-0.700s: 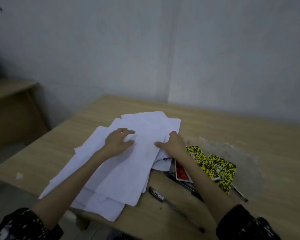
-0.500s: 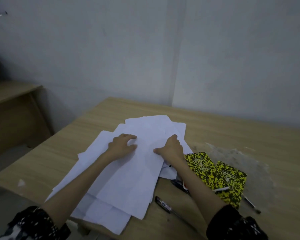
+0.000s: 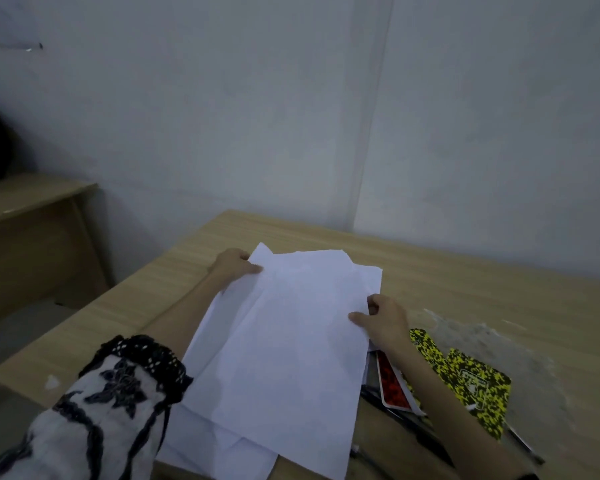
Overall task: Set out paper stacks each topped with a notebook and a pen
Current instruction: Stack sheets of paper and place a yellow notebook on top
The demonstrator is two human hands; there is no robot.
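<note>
Both hands, left (image 3: 234, 266) and right (image 3: 383, 318), apparently grip paper stack (image 3: 284, 358) sides, lengthwise away.

Head view. Two bare forearms and two bare hands visible: left hand (image 3: 234, 268), right hand (image 3: 383, 320).

Left arm: loose short sleeve of pale grey-white fabric (image 3: 94, 424) ends above the elbow. Dark line pattern across it, with a flower-like motif near the hem and curving dark stripes further up. Hem finished with a band of black openwork lace trim (image 3: 142, 355), scalloped edge, small holes showing through.

Right arm: bare from wrist to the bottom edge of frame; only a sliver of dark cuff (image 3: 527, 477) shows there. Pattern not readable.

No rings, watch or bracelets discernible on either hand. Lighting dim; fine detail soft.
</note>
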